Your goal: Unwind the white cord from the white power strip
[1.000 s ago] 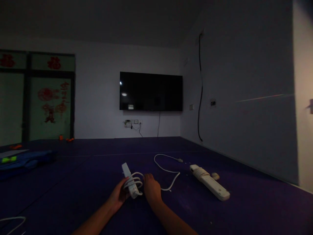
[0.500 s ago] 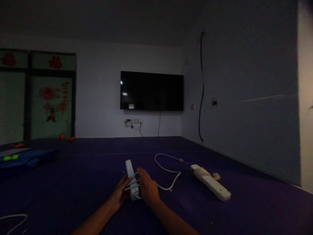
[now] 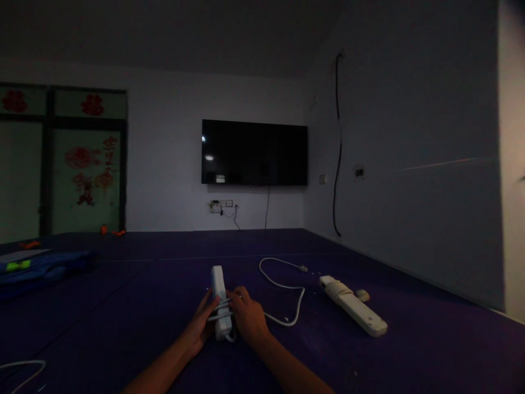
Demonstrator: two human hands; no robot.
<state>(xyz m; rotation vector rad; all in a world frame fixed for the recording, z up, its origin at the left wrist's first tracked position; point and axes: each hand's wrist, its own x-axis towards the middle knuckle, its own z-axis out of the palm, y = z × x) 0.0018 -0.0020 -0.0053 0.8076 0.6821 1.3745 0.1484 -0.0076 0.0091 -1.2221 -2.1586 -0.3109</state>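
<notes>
A white power strip point(image 3: 219, 280) stands tilted between my hands, with a few turns of its white cord around its middle. My left hand point(image 3: 200, 322) grips the strip from the left, thumb on its upper face. On the other side, my right hand point(image 3: 249, 316) is closed with its fingertips at the cord turns, by the strip's right edge. From under the right hand the loose cord point(image 3: 283, 285) curves away over the purple surface to a plug point(image 3: 303, 268).
A second power strip point(image 3: 361, 312), wound with its cord, lies to the right, beside its plug point(image 3: 363, 295). Blue fabric point(image 3: 53, 268) lies at the left on the purple surface point(image 3: 135, 317). Another white cord point(image 3: 24, 363) shows at the lower left. Orange items sit at the far edge.
The strip has turned slightly more upright. My right fingers have come down from above the cord to the strip's right side, and the loose cord's bend has shifted a little.
</notes>
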